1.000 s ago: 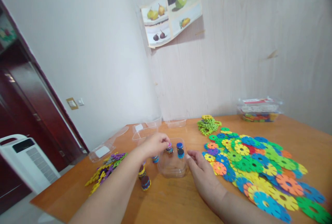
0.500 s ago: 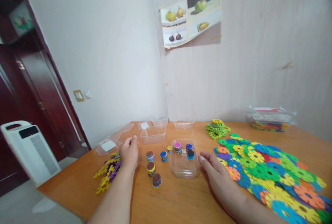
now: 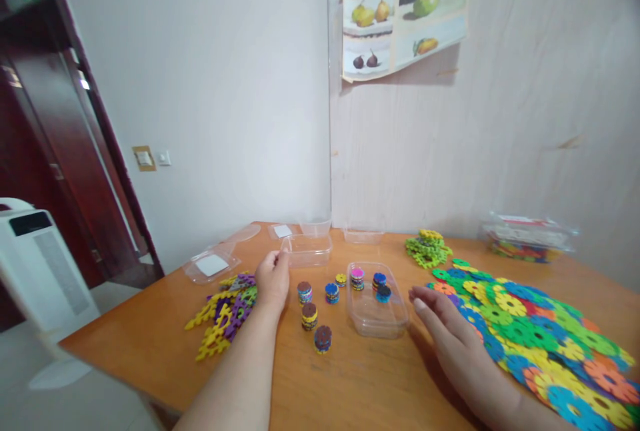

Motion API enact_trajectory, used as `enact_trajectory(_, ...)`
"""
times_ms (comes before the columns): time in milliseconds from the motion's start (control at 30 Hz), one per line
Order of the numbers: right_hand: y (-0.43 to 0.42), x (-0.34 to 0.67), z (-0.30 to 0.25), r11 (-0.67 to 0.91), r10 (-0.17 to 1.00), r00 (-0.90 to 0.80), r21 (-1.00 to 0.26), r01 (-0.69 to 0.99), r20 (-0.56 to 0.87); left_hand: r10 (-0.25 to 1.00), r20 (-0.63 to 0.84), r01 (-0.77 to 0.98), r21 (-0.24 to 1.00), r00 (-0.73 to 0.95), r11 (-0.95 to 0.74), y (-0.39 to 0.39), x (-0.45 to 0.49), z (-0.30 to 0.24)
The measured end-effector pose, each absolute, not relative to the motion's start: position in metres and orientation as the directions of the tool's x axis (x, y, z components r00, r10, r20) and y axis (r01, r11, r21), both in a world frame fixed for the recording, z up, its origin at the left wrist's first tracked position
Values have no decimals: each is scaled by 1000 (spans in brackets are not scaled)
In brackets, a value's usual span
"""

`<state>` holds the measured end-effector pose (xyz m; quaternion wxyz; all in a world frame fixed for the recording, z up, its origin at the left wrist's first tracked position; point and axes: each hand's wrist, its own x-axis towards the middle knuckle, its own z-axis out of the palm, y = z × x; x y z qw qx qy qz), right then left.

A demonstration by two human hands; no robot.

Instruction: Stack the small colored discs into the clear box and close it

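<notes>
My left hand (image 3: 273,282) has its fingers curled at the near left end of a clear plastic box (image 3: 314,259) and appears to grip its edge; the fingertips are partly hidden. Stretched out along the right side of a clear plastic tub (image 3: 377,328), my right hand (image 3: 445,324) is open and holds nothing. Short stacks of small notched discs stand in the tub, among them a pink-topped stack (image 3: 357,277) and a black-topped stack (image 3: 383,293). Left of the tub are more stacks: a blue-topped one (image 3: 332,292), a small yellow-topped one (image 3: 341,280) and several brown-topped ones (image 3: 309,316).
Many large flower-shaped discs (image 3: 530,331) cover the table's right side. Green linking pieces (image 3: 428,249) lie at the back, yellow and purple pieces (image 3: 225,314) at left. Clear lids (image 3: 210,264) and a filled plastic box (image 3: 530,238) are near the edges.
The view has swung left, so everything sits farther right in the picture. My left hand has moved slightly right, up to the clear box's left end. My right hand stays beside the tub.
</notes>
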<state>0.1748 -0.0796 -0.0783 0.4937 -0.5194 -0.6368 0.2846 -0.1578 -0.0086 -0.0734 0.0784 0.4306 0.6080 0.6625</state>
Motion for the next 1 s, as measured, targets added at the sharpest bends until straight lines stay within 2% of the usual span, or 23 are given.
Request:
enact_trajectory(100, -85, 175, -68, 368, 905, 34, -818, 443, 425, 663, 386, 250, 922, -641, -295, -5, -150, -77)
enact_trajectory(167, -87, 178, -60, 417, 880, -32, -740, 528, 474, 698, 326, 155, 942, -638, -299, -4, -145, -77)
enact_trajectory(267, -90, 184, -48, 581, 792, -308, -493, 648, 528, 729, 291, 112, 952, -619, -285, -3, -141, -76)
enact_trajectory(333, -93, 186, -40, 696, 695, -506, -305, 650, 511, 734, 292, 127, 953, -613, -274, -2, -140, -77)
enact_trajectory(400, -96, 184, -33, 753, 630, -622, -169, 636, 464, 739, 293, 138, 954, -607, -266, -1, -139, -78)
enact_trajectory(467, -99, 180, -29, 762, 611, -665, -93, 640, 430, 743, 291, 141, 955, -603, -260, -1, -139, -79)
enact_trajectory(800, -106, 162, -29, 712, 649, -651, -14, 702, 393, 762, 281, 145, 959, -584, -242, -1, -141, -81)
enact_trajectory(1000, -102, 153, -17, 716, 636, -620, -53, 696, 458, 772, 267, 153, 964, -577, -219, 0, -141, -81)
